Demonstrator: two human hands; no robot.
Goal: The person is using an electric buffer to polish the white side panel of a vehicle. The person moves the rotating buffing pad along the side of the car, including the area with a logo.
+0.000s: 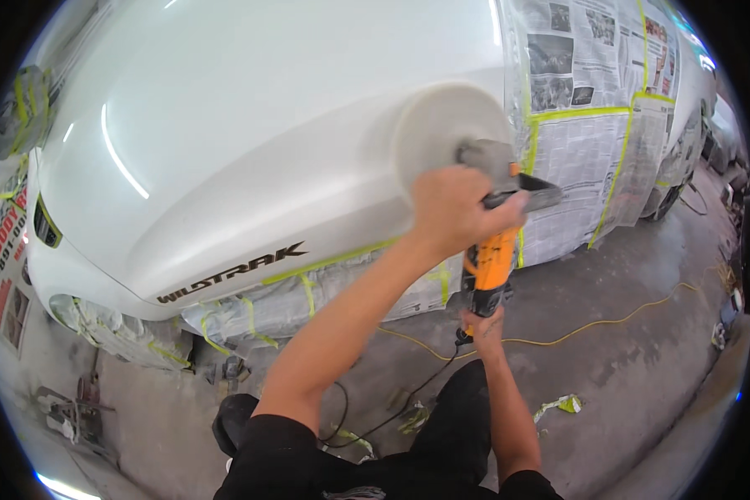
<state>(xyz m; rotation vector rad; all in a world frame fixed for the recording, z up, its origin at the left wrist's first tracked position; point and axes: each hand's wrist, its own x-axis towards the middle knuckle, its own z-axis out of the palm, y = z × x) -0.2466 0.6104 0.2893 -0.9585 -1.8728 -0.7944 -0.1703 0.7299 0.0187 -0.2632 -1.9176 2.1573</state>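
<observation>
An orange and black rotary polisher (490,262) has its round pale pad (429,117) against a white car panel (300,75), near its right edge, blurred as if moving. My left hand (467,208) is closed around the front of the polisher, by the head and black handle, with my forearm reaching up from the lower left. My right hand (483,327) is closed on the tool's rear end, lower down. The power cord hangs from that end. Dark raised lettering (225,275) lies on the panel to the left of my left forearm.
Newspaper masking (579,175) with yellow-green tape covers the car's right section. Wrapped plastic (117,329) runs along its lower edge. A yellow cord (600,323) and tape scraps (568,404) lie on the concrete floor (658,358). Metal equipment (75,417) stands at lower left, a printed banner (0,267) at far left.
</observation>
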